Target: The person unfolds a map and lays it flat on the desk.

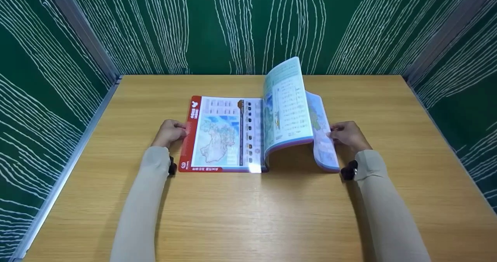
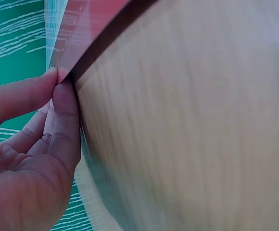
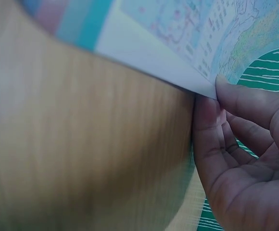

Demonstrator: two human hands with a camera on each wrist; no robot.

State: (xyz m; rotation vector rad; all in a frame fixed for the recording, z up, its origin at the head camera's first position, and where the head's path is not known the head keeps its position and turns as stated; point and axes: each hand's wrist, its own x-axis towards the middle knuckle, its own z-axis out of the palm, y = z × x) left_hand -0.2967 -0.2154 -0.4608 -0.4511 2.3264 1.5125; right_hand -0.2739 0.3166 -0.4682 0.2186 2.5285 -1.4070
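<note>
A thin map booklet (image 1: 219,137) with a red border lies spread on the table, its left page showing a map beside a column of small pictures. From the middle, a curved group of pages (image 1: 289,103) stands up and leans right. My left hand (image 1: 170,133) pinches the red left edge between thumb and index finger; the left wrist view shows this red edge (image 2: 94,29) close up. On the other side, my right hand (image 1: 350,135) pinches the outer edge of the right-hand map page (image 1: 324,137). In the right wrist view, thumb and finger meet on that page's border (image 3: 144,57).
The booklet rests on a light wooden table (image 1: 248,215). Green walls (image 1: 225,29) with white wavy lines enclose the table at the back and both sides, with grey metal posts (image 1: 83,29) at the corners.
</note>
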